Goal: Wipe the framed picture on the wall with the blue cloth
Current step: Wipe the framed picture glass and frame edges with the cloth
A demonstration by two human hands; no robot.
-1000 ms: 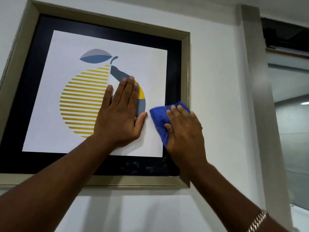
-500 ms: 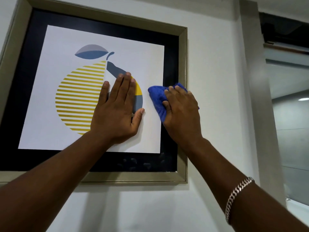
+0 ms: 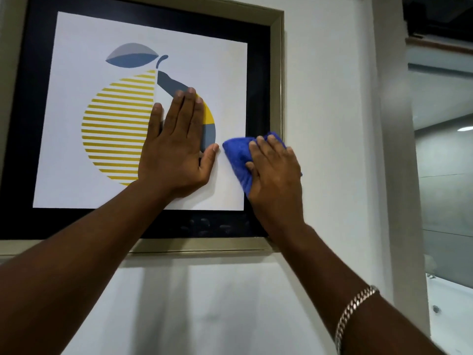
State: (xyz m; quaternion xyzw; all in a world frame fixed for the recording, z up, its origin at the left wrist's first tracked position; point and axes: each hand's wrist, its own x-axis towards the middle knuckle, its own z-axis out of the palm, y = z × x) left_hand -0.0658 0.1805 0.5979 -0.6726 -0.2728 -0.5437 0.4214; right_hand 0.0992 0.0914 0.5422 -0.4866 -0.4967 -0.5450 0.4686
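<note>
The framed picture hangs on a white wall: a gold frame, a black mat and a white print of a yellow-striped pear. My left hand lies flat on the glass over the pear's right side, fingers together and pointing up. My right hand presses the folded blue cloth against the glass near the picture's right edge, low on the print. Most of the cloth is hidden under the palm. A silver chain bracelet circles my right wrist.
White wall runs to the right of the frame and below it. A grey vertical post stands further right, with a glass partition beyond it.
My right hand slid the cloth up along the right side of the glass and has come back down. My left hand stayed flat in the same spot on the picture.
</note>
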